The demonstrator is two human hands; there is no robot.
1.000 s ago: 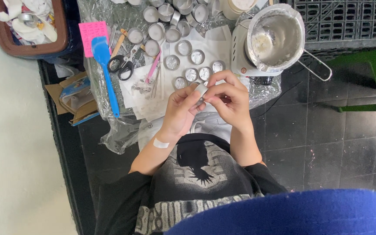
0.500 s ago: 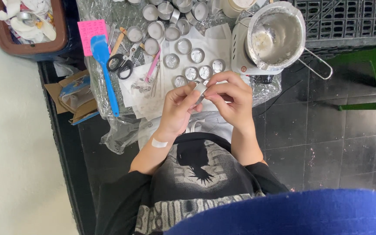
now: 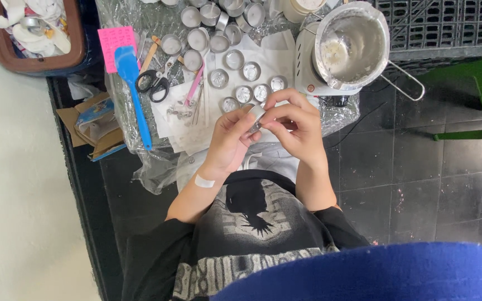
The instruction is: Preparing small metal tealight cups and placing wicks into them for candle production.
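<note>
A small round metal cup (image 3: 256, 115) sits pinched between the two hands, raised off the worktop (image 3: 330, 114) and held close in front of the person's chest. It lies tilted, its rim turned partly up and toward the right hand, so its short axis runs roughly across from one hand to the other. The left hand (image 3: 231, 139) is closed on the cup from below and from the left, thumb and fingertips cradling its wall; a white plaster shows on that wrist. The right hand (image 3: 295, 125) curls over the cup from above and from the right, its fingertips meeting at the cup's mouth as if pinching something tiny there, though what they hold is too small to tell. Both hands touch the cup, so neither is nearer; the left carries it, the right works at it. Just beyond the fingertips, farther from the body, stand rows of like metal cups (image 3: 244, 93) on white paper. Beyond and to the right of the right hand is a steel pot (image 3: 351, 47) on a small white hotplate. Out past the left hand lie black-handled scissors (image 3: 153, 83), a blue spatula (image 3: 134, 89) and a pink card (image 3: 117, 47).
</note>
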